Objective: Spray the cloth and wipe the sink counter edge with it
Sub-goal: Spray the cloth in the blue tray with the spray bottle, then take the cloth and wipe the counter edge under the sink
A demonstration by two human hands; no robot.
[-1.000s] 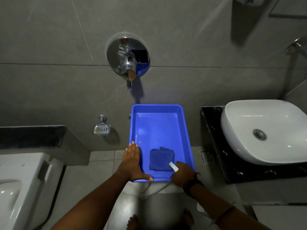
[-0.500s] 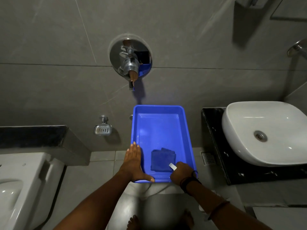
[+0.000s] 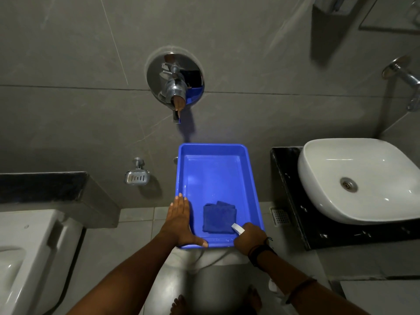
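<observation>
Nearest, the left hand [image 3: 180,220] lies flat and open along the left rim of the blue tray [image 3: 251,176], with the thumb on its near edge. The right hand [image 3: 248,237] is closed around the near right corner. Inside the tray, near this end, lies the folded blue cloth [image 3: 218,218]. Further right stands the white sink [image 3: 361,180] on the black counter [image 3: 287,178].

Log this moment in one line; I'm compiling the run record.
stage: pre-spray | left hand: flat on blue tray rim | right hand: on tray's near corner | cloth: folded, in tray | sink counter: untouched
</observation>
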